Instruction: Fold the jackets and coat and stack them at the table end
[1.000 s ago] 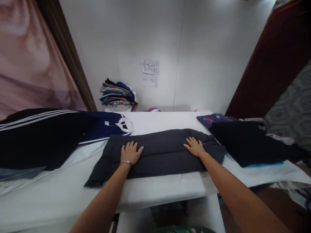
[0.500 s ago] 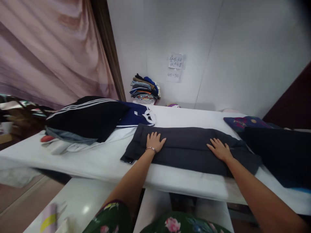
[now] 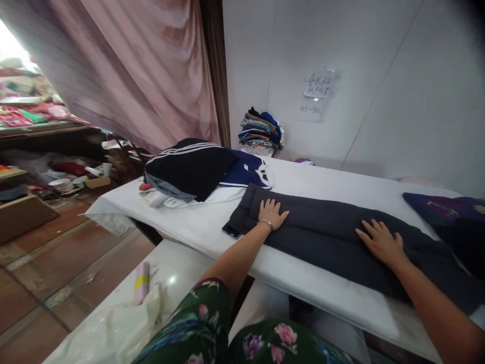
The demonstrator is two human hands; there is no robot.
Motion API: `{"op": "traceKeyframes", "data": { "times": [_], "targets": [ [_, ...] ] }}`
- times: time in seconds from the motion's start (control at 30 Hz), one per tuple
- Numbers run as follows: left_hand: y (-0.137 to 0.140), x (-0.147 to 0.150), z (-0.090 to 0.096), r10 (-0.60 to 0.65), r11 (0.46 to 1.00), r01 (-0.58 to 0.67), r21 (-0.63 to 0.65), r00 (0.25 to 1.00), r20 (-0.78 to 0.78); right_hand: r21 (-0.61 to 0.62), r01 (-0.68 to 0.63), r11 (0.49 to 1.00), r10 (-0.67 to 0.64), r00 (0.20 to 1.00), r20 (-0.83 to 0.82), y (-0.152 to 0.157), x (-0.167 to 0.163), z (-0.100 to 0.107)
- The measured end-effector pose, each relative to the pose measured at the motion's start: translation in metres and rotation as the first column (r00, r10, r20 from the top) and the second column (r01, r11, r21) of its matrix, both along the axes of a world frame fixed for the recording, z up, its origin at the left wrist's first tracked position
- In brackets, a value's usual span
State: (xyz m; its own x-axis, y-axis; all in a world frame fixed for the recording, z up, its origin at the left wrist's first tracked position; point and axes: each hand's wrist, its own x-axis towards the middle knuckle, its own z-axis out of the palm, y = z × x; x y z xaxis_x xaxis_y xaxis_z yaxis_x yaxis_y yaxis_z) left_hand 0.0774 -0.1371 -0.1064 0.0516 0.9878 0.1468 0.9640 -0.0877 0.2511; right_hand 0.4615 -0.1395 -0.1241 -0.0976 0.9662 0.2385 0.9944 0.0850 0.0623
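Dark grey trousers (image 3: 322, 218) lie lengthwise on the white-covered table (image 3: 337, 182). My left hand (image 3: 272, 213) rests flat on their left part, fingers spread, with a bracelet at the wrist. Farther right, my right hand (image 3: 382, 242) lies on the same cloth, also with fingers apart. Neither hand grips anything. A phone (image 3: 231, 231) sticks out from under the left end of the trousers, partly hidden.
Left of the trousers lie a black garment with white stripes (image 3: 193, 167) and a navy garment with a white collar (image 3: 244, 172). Folded clothes (image 3: 261, 131) are stacked by the wall. Dark clothing (image 3: 450, 215) sits at right. A lower white surface holds a pink roll (image 3: 141, 283) and plastic (image 3: 117, 323).
The view has swung left, so the scene sits farther right and more floor shows. Both hands stay flat on the trousers in about the same spots.
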Motion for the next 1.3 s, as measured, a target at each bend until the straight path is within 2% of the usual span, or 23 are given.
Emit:
{"op": "traceKeyframes", "data": {
  "times": [0.07, 0.13, 0.23, 0.37, 0.5, 0.6, 0.77, 0.87, 1.0, 1.07, 1.17, 1.3],
  "targets": [
    [-0.001, 0.000, 0.005, -0.005, 1.000, 0.005, 0.002, 1.000, 0.024, 0.009, -0.082, 0.997, 0.082, 0.996, -0.037, 0.000, -0.026, 0.009],
    [-0.006, -0.001, 0.013, -0.012, 0.999, 0.010, 0.034, 0.997, 0.070, -0.032, -0.167, 0.985, 0.164, 0.983, -0.084, -0.001, -0.051, 0.015],
    [-0.024, -0.006, 0.023, -0.045, 0.987, 0.020, 0.161, 0.986, 0.159, -0.120, -0.284, 0.951, 0.272, 0.957, -0.105, -0.003, -0.076, 0.013],
    [-0.071, -0.018, 0.020, -0.078, 0.957, 0.007, 0.289, 0.969, 0.233, -0.062, -0.311, 0.949, 0.308, 0.950, -0.053, -0.010, -0.083, 0.001],
    [-0.114, -0.034, 0.007, -0.015, 0.959, -0.050, 0.280, 0.975, 0.224, -0.001, -0.324, 0.946, 0.323, 0.945, -0.049, -0.014, -0.079, -0.003],
    [-0.127, -0.045, 0.006, 0.065, 0.962, -0.115, 0.248, 0.977, 0.201, 0.011, -0.342, 0.940, 0.342, 0.938, -0.054, -0.014, -0.078, -0.004],
    [-0.124, -0.056, 0.015, 0.192, 0.951, -0.228, 0.211, 0.965, 0.178, 0.009, -0.339, 0.941, 0.339, 0.939, -0.054, -0.014, -0.076, -0.003],
    [-0.119, -0.059, 0.017, 0.267, 0.937, -0.300, 0.181, 0.946, 0.185, 0.010, -0.363, 0.932, 0.363, 0.931, -0.048, -0.015, -0.088, 0.007],
    [-0.111, -0.060, 0.021, 0.370, 0.921, -0.381, 0.080, 0.920, 0.128, -0.014, -0.523, 0.852, 0.521, 0.851, -0.062, -0.012, -0.128, 0.029],
    [-0.105, -0.060, 0.024, 0.410, 0.910, -0.413, 0.026, 0.909, 0.073, -0.046, -0.563, 0.825, 0.560, 0.826, -0.064, -0.008, -0.152, 0.034],
    [-0.094, -0.059, 0.029, 0.449, 0.893, -0.449, -0.035, 0.893, 0.010, -0.106, -0.569, 0.815, 0.564, 0.822, -0.078, -0.001, -0.179, 0.030],
    [-0.085, -0.061, 0.030, 0.451, 0.893, -0.450, -0.023, 0.892, 0.041, -0.093, -0.562, 0.822, 0.546, 0.824, -0.151, 0.004, -0.187, 0.014]
  ]
}}
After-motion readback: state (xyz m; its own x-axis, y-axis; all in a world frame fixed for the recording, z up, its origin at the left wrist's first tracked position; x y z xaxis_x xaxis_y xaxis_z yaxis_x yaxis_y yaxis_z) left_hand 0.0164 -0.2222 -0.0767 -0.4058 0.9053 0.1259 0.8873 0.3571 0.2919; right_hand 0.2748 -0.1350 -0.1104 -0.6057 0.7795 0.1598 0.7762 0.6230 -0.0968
